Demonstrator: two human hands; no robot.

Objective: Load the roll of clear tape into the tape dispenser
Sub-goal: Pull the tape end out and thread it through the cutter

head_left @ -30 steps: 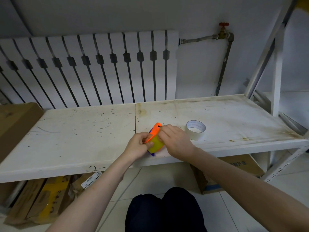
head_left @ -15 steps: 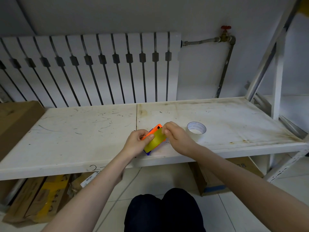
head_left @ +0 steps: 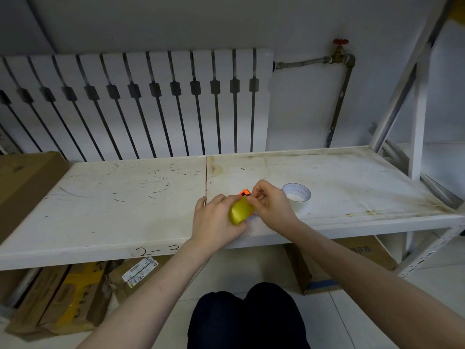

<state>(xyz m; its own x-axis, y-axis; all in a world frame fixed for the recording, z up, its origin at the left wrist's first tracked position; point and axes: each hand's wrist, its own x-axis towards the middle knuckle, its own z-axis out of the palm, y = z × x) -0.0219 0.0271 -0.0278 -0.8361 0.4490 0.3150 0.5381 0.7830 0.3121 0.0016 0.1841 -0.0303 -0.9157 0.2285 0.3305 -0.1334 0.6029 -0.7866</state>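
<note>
Holding the tape dispenser (head_left: 242, 209) over the front edge of the white shelf (head_left: 125, 197), both hands work it together. Left hand (head_left: 216, 221) wraps the dispenser from the left and below, fingers (head_left: 237, 226) clamped on its yellowish body. Right hand (head_left: 273, 206) comes in from the right, thumb and forefinger pinched together at the dispenser's top corner, right beside the orange part (head_left: 244, 192) that pokes out just above the left-hand fingers. Cannot tell what exactly the right fingertips grip there; too small and partly hidden. A sliver of blue shows at the dispenser's lower right edge.

Roll of clear tape (head_left: 296, 195) lies flat on the shelf, hole up, just right of and behind the right-hand fingers, partly hidden by the knuckles; neither hand holds it. It is not in the dispenser.

Shelf surface is scuffed and stained, with "2-3" handwritten on its front lip below the left wrist. Behind the fingers, a white radiator (head_left: 141, 102) stands against the wall, with a pipe and a red valve (head_left: 340, 47) up to the right. Cardboard boxes (head_left: 63, 298) sit on the floor under the shelf, left of the left forearm, another box (head_left: 362, 253) under the right forearm. Dark-trousered knees (head_left: 244, 318) show at bottom centre.
</note>
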